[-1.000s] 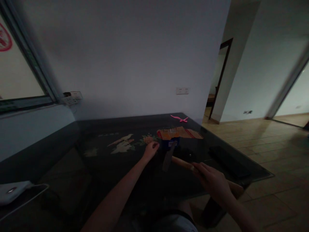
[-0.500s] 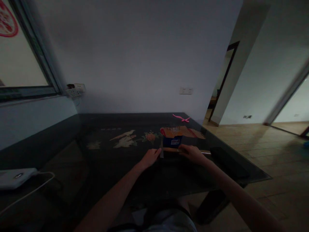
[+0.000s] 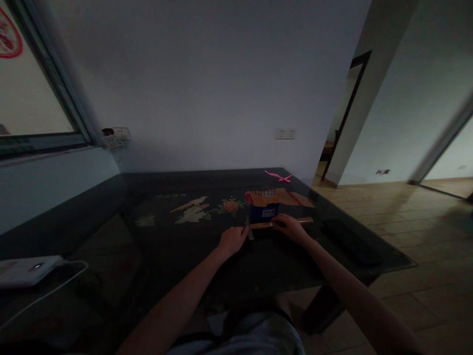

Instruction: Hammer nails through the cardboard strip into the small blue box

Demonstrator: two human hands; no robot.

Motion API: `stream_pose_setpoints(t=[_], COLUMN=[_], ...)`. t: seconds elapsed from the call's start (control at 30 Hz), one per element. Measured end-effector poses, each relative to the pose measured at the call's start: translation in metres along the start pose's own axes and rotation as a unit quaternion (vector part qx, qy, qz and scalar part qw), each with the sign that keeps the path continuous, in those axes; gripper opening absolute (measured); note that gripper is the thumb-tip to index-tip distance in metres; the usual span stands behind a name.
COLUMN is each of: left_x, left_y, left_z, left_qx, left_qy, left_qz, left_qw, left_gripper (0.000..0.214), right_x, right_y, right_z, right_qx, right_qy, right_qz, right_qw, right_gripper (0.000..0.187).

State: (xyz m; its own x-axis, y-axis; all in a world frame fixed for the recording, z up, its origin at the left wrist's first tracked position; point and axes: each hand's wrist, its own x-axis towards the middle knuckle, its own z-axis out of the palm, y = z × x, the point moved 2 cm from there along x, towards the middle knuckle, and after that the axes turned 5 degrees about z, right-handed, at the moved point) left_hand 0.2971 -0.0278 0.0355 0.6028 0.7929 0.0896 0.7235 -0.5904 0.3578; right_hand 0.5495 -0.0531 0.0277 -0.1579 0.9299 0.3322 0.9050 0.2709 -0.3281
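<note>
Swinging round from a second ago, your wooden-handled tool (image 3: 261, 225) is now lying almost level across your front, where earlier it was slanting down toward the near right edge. Your right hand (image 3: 290, 228) is sitting further forward now, and its fingers are wrapping round the middle of the handle, with the free end poking out beyond them to the right. Your left hand (image 3: 232, 239), earlier hanging apart from the tool, is now meeting the metal head (image 3: 251, 233); its fingers are curling in there, but whether they're pinching the metal or just touching it, you're not showing me clearly enough to tell.

Just behind the handle, a blue box (image 3: 265, 212) is standing on the dark table (image 3: 207, 185), and a row of thin dark spikes (image 3: 264, 191) is rising at its orange-brown top. Brown and red cardboard (image 3: 286, 195) is stretching away to the right behind it, and further back a pink ribbon (image 3: 279, 176) is lying near the table's far edge. Over on your right, a long black object (image 3: 351, 241) is resting well clear of your fingers. Away to your left, a white device (image 3: 31, 270) is trailing a pale cable (image 3: 51, 295).
</note>
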Motion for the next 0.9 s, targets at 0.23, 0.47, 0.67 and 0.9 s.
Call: stream_pose_setpoints(t=[0.23,0.47,0.67,0.9], left_x=[-0.002,0.001,0.000,-0.002], left_y=[0.005,0.005,0.004,0.004], left_z=[0.001,0.004,0.006,0.007], left_qx=[0.052,0.074,0.073,0.077], left_qy=[0.008,0.020,0.012,0.004], left_qz=[0.001,0.000,0.013,0.032], left_qw=[0.999,0.997,0.997,0.997], left_gripper=[0.058,0.056,0.049,0.046], right_x=[0.000,0.001,0.003,0.004], right_y=[0.006,0.008,0.012,0.016], right_z=[0.002,0.003,0.003,0.003], right_qx=[0.002,-0.005,-0.008,-0.009], right_qy=[0.000,-0.010,-0.021,-0.022], right_qz=[0.009,0.017,0.015,0.013], right_qw=[1.000,1.000,1.000,1.000], right_gripper=[0.023,0.025,0.026,0.026])
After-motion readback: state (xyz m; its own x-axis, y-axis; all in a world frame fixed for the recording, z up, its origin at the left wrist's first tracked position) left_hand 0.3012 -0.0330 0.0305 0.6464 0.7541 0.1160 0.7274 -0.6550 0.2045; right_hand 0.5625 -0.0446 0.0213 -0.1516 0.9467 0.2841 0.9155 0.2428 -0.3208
